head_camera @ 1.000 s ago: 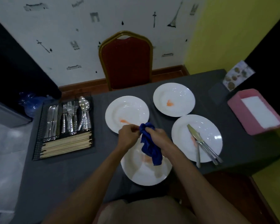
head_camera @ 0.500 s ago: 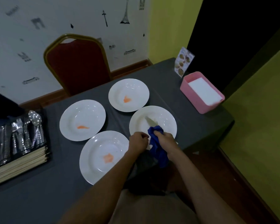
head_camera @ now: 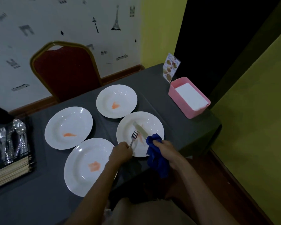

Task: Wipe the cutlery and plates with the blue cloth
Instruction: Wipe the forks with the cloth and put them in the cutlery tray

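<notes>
The left hand's [head_camera: 121, 151] grip is pinching a fork [head_camera: 134, 137] above the near-right plate [head_camera: 156, 124]. The right hand's [head_camera: 165, 147] grip is clamping the bunched blue cloth [head_camera: 156, 158] at that plate's edge, beside a knife [head_camera: 140, 129]. This plate and three other plates [head_camera: 55, 132] are showing orange smears, so wiping seems barely begun.

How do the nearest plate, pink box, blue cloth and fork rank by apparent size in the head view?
Nearest plate, though closeness enlarges it
Pink box
Blue cloth, bunched in right hand
Fork, handle in left hand
</notes>
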Demonstrator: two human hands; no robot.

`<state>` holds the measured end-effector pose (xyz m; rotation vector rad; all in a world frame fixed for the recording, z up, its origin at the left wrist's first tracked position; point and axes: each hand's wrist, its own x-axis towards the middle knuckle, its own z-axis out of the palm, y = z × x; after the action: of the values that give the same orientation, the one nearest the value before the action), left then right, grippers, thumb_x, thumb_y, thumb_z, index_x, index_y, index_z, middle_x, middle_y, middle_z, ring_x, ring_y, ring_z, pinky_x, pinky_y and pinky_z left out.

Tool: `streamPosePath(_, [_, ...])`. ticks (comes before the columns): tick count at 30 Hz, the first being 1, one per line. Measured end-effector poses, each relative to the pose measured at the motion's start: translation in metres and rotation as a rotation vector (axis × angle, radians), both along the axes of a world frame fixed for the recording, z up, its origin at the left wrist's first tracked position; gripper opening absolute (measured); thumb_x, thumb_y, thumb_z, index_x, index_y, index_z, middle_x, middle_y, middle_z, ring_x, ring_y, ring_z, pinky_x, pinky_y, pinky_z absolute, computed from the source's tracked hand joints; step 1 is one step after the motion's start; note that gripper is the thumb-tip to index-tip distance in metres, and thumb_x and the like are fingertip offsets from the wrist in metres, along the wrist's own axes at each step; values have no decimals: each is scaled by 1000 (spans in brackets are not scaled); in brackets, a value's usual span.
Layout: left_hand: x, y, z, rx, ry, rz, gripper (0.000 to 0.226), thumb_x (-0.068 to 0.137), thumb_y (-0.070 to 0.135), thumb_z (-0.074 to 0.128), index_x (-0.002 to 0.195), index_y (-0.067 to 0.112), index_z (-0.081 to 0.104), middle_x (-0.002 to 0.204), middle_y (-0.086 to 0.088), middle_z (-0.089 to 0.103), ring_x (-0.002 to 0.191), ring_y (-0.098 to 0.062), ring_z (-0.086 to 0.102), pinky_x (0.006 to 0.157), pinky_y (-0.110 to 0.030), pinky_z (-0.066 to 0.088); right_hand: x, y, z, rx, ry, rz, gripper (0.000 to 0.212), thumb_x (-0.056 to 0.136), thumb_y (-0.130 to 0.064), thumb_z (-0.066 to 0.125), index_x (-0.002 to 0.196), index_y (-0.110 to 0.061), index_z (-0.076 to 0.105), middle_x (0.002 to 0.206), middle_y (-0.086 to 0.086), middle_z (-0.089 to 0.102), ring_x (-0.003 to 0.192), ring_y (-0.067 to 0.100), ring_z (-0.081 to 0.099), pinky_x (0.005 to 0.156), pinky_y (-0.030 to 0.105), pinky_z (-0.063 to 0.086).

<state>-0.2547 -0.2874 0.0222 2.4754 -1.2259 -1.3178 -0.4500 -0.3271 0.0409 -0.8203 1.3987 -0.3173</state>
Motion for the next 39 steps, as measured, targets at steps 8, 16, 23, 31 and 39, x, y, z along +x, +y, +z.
streamPosePath(8, [-33,28,29,-256,252,294,18,103,14,39,100,12,56,85,-4,58,76,-20,56,59,-26,41,85,2,-5,-43,2,103,31,101,-33,51,118,-10,64,110,14,70,101,29,67,90,41,56])
streamPosePath(16, [16,37,72,-196,476,436,25,106,21,41,92,12,58,69,-3,52,57,-12,43,50,-21,35,128,-40,10,-143,13,-94,14,94,-15,62,107,-9,62,97,12,69,88,28,68,81,39,59])
streamPosePath(23, [51,48,78,-308,424,563,24,103,15,37,85,13,53,64,-2,50,52,-13,41,48,-23,31,175,-6,23,-102,-78,-88,24,101,-31,50,106,-10,60,90,9,69,82,25,67,71,35,56])
streamPosePath(31, [87,81,81,-327,414,587,26,103,20,39,87,13,58,61,1,48,50,-11,38,46,-22,30,216,-3,34,-465,107,282,7,98,-20,57,99,-14,59,102,8,66,97,28,64,82,34,49])
streamPosePath(39, [130,116,62,-431,346,756,27,100,17,39,80,13,57,59,2,50,51,-13,41,47,-24,33,241,34,35,-207,51,296,35,106,-39,42,107,-8,59,106,13,69,86,24,65,73,31,49])
